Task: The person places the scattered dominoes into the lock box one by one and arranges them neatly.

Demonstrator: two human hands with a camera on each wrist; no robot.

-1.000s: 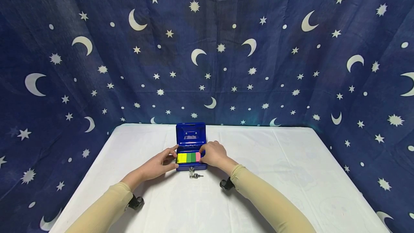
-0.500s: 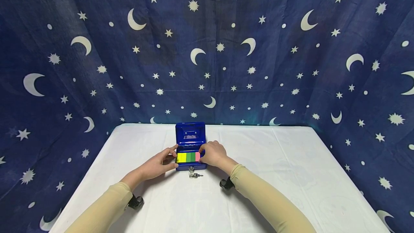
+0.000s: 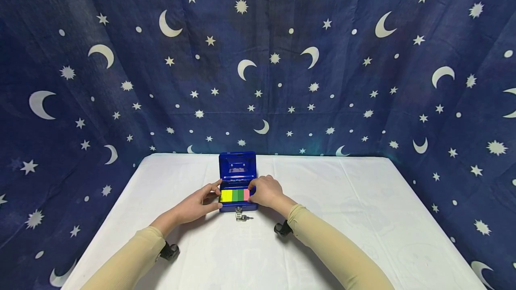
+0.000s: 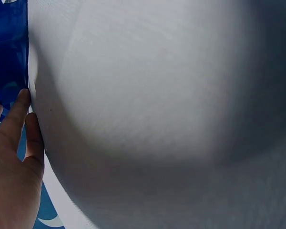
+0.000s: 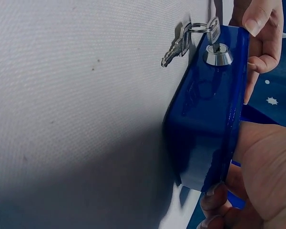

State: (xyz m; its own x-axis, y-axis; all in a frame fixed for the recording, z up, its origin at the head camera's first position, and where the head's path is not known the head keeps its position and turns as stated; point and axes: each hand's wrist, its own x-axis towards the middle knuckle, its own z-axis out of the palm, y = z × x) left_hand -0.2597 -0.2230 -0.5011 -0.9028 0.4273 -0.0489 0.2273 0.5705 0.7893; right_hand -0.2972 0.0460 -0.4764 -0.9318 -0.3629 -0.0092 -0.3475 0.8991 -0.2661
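A blue metal cash box (image 3: 238,207) stands with its lid (image 3: 238,165) raised. Side by side inside it lie several rectangular pieces: yellow (image 3: 226,196), green (image 3: 238,195) and pink (image 3: 246,194). My left hand (image 3: 196,203) holds the box's left end, thumb at the front corner and fingers along the side. With thumb and index finger, my right hand (image 3: 267,191) pinches the pink piece at the right end; the exact contact is partly hidden. In the right wrist view, other right fingers (image 5: 215,198) lie outside the box's end wall.
A key sits in the front lock (image 5: 218,56), and a second key (image 5: 176,50) hangs from its ring. White cloth (image 3: 322,218) covers the table. Behind hangs a dark blue curtain (image 3: 282,79) with moons and stars. Each wrist wears a black camera (image 3: 169,253).
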